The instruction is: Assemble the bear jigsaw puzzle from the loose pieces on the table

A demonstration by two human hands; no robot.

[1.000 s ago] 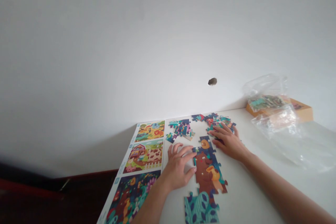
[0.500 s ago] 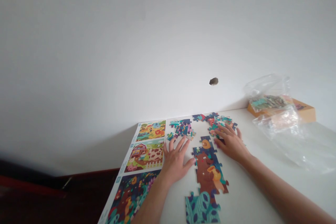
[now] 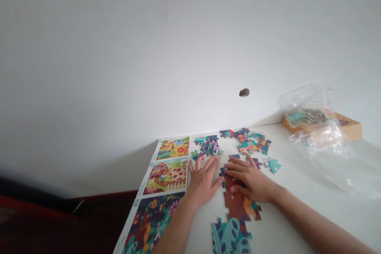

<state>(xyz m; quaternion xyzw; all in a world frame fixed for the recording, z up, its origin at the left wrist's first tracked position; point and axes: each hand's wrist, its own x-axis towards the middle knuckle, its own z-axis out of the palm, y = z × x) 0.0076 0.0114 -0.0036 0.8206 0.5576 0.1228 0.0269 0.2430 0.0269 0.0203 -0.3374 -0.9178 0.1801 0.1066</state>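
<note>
A partly joined jigsaw puzzle (image 3: pixel 232 202) with a brown bear and teal leaves lies on the white table. My right hand (image 3: pixel 253 180) rests over its upper part, fingers spread, hiding much of the bear. Flat beside the puzzle's left edge is my left hand (image 3: pixel 203 182), its fingers apart and their tips close to a small heap of loose puzzle pieces (image 3: pixel 210 145). Another heap of pieces (image 3: pixel 253 141) lies beyond my right hand. A teal piece (image 3: pixel 273 165) sits just to the right of that hand's fingers.
Along the left edge lies a picture sheet (image 3: pixel 167 176) with animal scenes. At the back right, clear plastic bags (image 3: pixel 323 139) with pieces inside lie on and before a yellow box (image 3: pixel 354 129). A white wall (image 3: pixel 178 47) with a hole rises behind the table.
My right hand has moved from the right-hand heap back toward me and left, onto the bear section. The teal piece it covered now shows. My left hand has barely shifted.
</note>
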